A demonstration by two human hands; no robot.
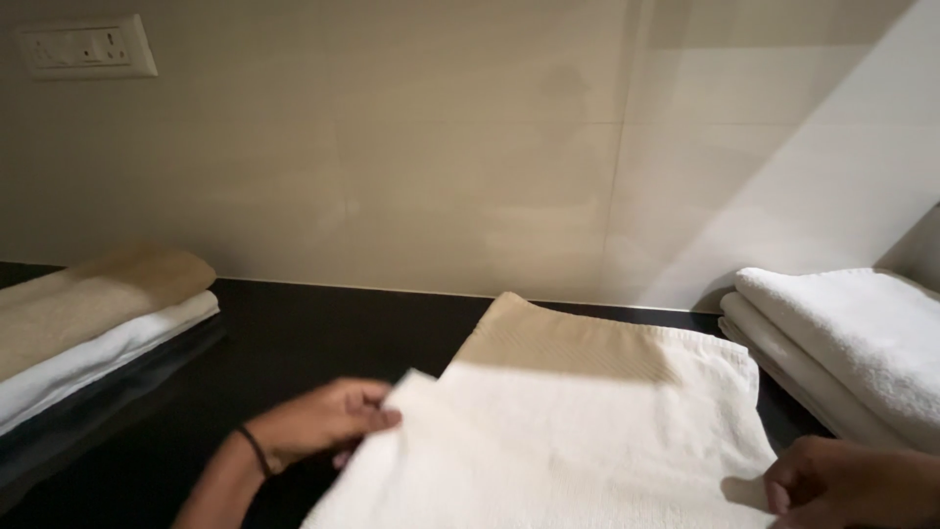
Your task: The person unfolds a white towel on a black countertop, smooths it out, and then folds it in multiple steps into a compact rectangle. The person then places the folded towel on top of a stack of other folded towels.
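A white towel (578,431) lies spread on a black counter (294,333), its far edge reaching toward the wall. My left hand (318,421), with a dark band on the wrist, pinches the towel's near left corner between thumb and fingers. My right hand (847,482) rests at the towel's right edge near the bottom of the view, fingers curled against the cloth; I cannot tell if it grips it.
Folded towels, a beige one on a white one (88,328), are stacked at the left. A stack of folded white towels (852,343) sits at the right. A tiled wall (470,147) with a switch plate (86,47) stands behind the counter.
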